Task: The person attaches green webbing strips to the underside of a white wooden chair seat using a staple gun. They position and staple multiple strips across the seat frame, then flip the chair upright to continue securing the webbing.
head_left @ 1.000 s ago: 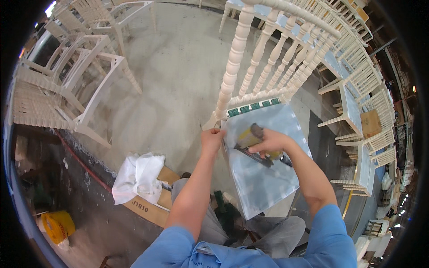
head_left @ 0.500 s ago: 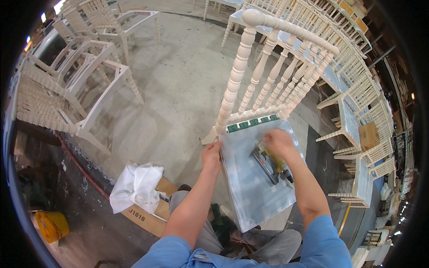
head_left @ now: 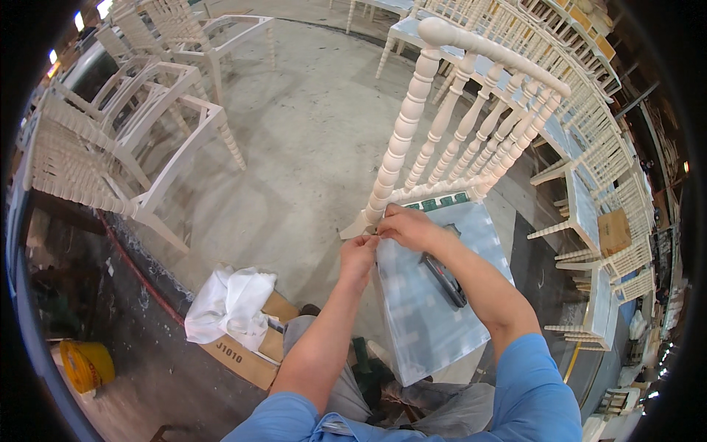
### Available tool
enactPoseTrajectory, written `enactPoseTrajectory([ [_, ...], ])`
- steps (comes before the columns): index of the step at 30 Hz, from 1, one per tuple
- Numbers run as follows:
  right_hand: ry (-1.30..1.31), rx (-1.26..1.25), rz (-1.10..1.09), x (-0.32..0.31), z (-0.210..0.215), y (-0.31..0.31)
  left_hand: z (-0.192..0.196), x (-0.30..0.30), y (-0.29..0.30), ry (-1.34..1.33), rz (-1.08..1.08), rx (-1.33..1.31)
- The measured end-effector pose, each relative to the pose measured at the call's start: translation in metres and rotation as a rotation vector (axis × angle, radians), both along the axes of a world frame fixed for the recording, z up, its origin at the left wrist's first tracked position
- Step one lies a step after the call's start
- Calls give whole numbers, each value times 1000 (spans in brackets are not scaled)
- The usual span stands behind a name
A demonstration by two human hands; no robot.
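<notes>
In front of me stands a cream-white chair (head_left: 401, 136) with a turned-spindle back. A pale bluish, translucent cover (head_left: 434, 331) lies over its seat. My left hand (head_left: 357, 258) is closed in a pinch at the seat's rear left corner. Beside it, my right hand (head_left: 406, 227) is closed too, its fingertips meeting those of the left. Whatever is between the fingers is too small to make out. A staple gun (head_left: 444, 281) rests on the cover, partly hidden under my right forearm. Green pieces (head_left: 445, 200) line the seat's rear edge.
More white chairs (head_left: 158, 140) stand at the left, and rows of them (head_left: 582, 199) curve along the right. White cloth (head_left: 230, 306) lies on a cardboard box (head_left: 239, 359) to my left. A yellow bucket (head_left: 87, 366) is at the lower left; a small carton (head_left: 613, 230) sits among the right-hand chairs.
My right hand has moved from the staple gun, left across the seat, to meet my left hand at the rear left corner. The staple gun now lies on the cover.
</notes>
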State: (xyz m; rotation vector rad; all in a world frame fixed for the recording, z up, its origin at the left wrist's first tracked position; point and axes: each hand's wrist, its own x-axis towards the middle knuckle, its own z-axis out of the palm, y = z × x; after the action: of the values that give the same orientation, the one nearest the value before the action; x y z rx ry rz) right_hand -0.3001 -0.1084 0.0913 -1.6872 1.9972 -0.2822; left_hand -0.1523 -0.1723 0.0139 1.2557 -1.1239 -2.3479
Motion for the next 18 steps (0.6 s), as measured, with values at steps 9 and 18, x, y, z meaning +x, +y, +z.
enactPoseTrajectory([
  [9,2,-51,-49,8,-11,0,-13,-4,-2,-178,-62,-689],
  [18,174,-6,-857,-34,11,127,-20,-12,12,-247,106,-681],
])
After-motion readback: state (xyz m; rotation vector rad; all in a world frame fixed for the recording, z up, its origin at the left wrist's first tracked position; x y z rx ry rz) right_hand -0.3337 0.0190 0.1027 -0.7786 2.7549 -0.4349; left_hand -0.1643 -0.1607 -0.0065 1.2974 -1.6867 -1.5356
